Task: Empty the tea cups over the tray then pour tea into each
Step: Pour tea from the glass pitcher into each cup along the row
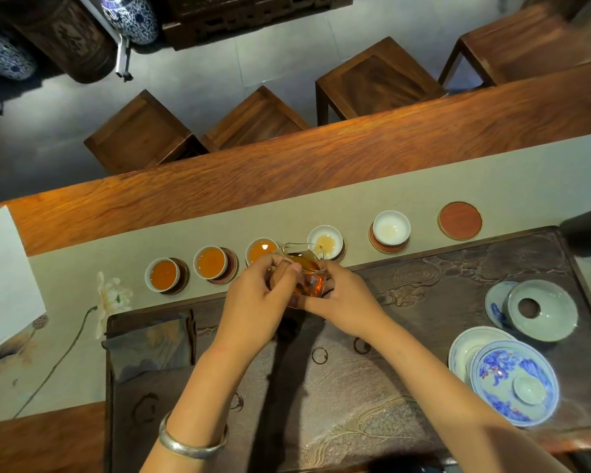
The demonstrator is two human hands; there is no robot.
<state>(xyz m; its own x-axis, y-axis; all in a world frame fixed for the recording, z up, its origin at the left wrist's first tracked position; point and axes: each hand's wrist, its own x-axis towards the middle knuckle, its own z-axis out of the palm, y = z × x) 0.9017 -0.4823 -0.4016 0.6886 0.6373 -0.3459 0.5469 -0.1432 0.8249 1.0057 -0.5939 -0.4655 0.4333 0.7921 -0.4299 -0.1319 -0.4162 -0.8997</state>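
Head view — both grips, left hand [253, 295] and right hand [342, 298], clasp the tilted glass pitcher [302, 271].

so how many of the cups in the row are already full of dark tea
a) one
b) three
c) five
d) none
b: the three left cups hold amber tea, the fourth cup has only a little as the glass pitcher tips toward it, and the fifth cup looks nearly empty.

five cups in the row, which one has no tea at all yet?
The cup farthest right: white inside, only a pale film at the bottom. Its neighbour holds a shallow amber pool; the three to the left are full of orange tea.
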